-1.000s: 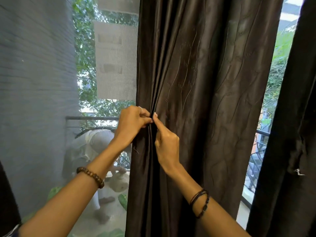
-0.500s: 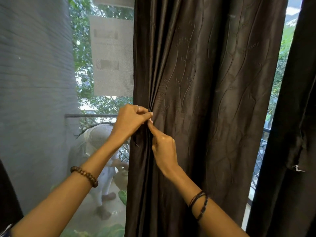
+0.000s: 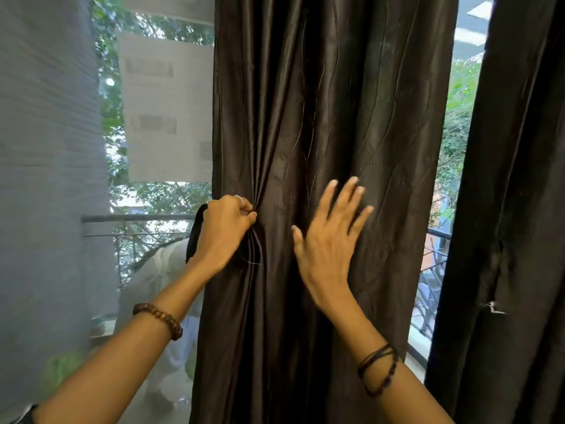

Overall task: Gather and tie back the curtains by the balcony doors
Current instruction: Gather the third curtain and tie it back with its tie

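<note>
The left hand (image 3: pixel 224 232) is clenched on a pinch of folds at the left edge of the dark brown curtain (image 3: pixel 330 123). The right hand (image 3: pixel 328 240) lies flat, fingers spread, on its front. A 2nd dark curtain (image 3: pixel 516 209) hangs right; a balcony railing (image 3: pixel 137 218) shows behind.

No text can be read; grey blocks on the pale building (image 3: pixel 166 108) outside may be windows.
</note>
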